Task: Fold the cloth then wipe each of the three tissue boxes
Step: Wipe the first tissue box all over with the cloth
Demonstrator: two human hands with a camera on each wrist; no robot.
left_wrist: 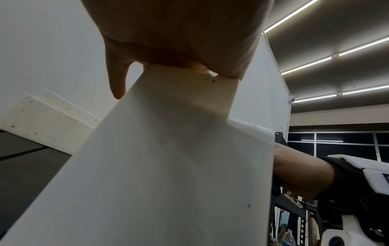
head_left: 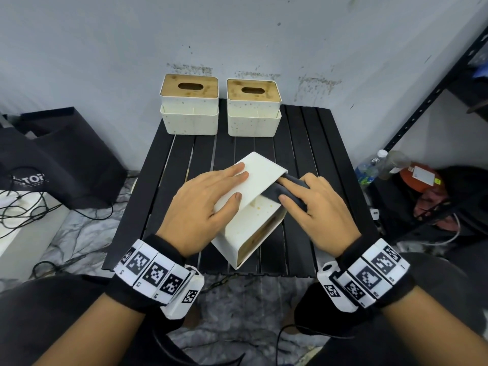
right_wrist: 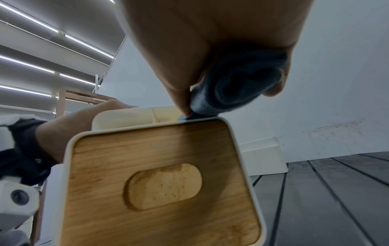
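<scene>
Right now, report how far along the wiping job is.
Done: the dark cloth is folded into a pad. In hand: the left hand steadies the tipped tissue box while the right hand presses the cloth on it. Whether the two upright boxes at the back are wiped cannot be told.

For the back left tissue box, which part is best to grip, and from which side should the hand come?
Grip the back left box by its two plain side walls, with the hand coming from above. It stands upright, its front carries an open pocket, and a gap separates it from the right box, so fingers probably fit on both sides.
</scene>
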